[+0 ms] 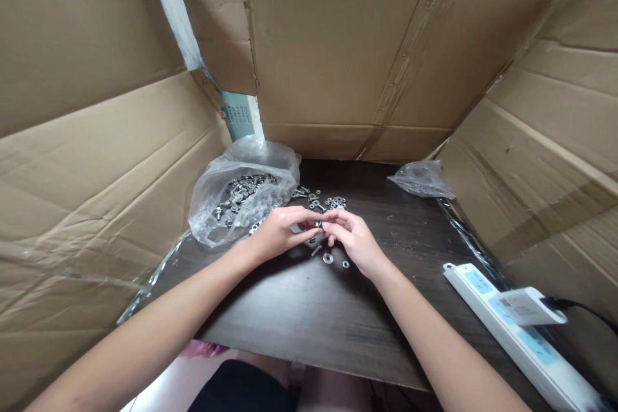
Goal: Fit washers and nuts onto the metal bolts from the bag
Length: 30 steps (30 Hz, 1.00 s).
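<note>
Over the dark table (pixel 290 296), my left hand (pixel 280 232) and my right hand (pixel 357 241) meet fingertip to fingertip. Both are closed in a pinch on a small metal fastener (pixel 318 224); fingers cover much of it, so I cannot tell its exact kind. Just below them lie a bolt (pixel 316 250), a flat washer (pixel 328 259) and a hex nut (pixel 346 264). Several more nuts and washers (pixel 337 201) are scattered beyond my fingers. Beside my left hand sits an open clear plastic bag (pixel 205 196) full of bolts and other metal hardware (pixel 246 190).
A second, smaller clear bag (pixel 421 179) lies at the back right. Along the right side runs a white power strip (pixel 506 335) with a white plug-in adapter (pixel 528 306) and black cable. Cardboard walls (pixel 338 45) enclose the table at the back and both sides.
</note>
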{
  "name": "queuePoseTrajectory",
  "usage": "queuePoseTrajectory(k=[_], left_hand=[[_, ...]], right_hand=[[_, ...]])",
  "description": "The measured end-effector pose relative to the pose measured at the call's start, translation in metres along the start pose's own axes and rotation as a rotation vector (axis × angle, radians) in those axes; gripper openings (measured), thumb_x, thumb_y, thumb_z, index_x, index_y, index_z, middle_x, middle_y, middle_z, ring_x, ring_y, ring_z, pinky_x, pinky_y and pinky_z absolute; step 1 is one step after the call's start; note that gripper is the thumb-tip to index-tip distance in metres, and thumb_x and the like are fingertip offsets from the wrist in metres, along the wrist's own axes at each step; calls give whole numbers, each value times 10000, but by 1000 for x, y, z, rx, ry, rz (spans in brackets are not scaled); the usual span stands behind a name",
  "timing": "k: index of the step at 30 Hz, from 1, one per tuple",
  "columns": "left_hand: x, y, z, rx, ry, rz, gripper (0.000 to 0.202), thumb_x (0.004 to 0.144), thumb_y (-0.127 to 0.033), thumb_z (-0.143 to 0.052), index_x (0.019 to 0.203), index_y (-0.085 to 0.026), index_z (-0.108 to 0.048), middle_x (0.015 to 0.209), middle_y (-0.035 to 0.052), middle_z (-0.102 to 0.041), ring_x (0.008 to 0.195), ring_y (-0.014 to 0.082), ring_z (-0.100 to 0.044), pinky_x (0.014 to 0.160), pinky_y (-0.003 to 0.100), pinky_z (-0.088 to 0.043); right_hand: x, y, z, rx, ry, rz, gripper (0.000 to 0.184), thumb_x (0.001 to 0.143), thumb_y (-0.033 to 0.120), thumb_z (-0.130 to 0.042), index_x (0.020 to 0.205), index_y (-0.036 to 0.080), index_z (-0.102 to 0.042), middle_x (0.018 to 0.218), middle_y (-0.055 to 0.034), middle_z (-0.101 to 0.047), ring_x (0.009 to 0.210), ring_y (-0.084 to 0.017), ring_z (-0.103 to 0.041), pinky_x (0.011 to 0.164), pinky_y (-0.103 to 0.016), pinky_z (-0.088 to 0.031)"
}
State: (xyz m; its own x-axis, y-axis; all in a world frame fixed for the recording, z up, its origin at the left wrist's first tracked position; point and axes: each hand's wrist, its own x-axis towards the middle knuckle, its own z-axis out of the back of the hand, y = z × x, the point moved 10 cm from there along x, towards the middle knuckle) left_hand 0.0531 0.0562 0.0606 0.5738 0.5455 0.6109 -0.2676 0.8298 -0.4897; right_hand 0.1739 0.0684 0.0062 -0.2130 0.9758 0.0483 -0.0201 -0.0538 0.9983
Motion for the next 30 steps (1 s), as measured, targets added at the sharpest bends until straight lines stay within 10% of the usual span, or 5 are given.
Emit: queuePoseTrajectory(k=[19,25,30], left_hand=[[0,8,9,-113,-101,166,206,902,-325,-719,995,-142,-698,785,22,-715,663,116,-665,644,215,-566],[0,5,8,-120,-91,146,204,891,-327,-735,968,-141,-702,794,27,-730,671,121,-685,659,216,-580],[1,1,10,-120,-109,100,168,864,-258,-766,963,-136,-707,757,5,-719,637,99,-673,646,186,-566]], right_hand=[[-14,45,5,-284,-36,347,286,818,261,-613,1100,217,-627,1069,-73,-608,898,-200,-589,692,-296,-505],[-13,44,5,-504,-27,337,257,919,297,-496,777,185,-679,1072,-94,-596,960,-234,-595,795,-354,-505],[-17,54,11,-328,-46,419,268,862,290,-500,1011,198,-703,1128,-92,-594,972,-238,-585,800,-354,-508]])
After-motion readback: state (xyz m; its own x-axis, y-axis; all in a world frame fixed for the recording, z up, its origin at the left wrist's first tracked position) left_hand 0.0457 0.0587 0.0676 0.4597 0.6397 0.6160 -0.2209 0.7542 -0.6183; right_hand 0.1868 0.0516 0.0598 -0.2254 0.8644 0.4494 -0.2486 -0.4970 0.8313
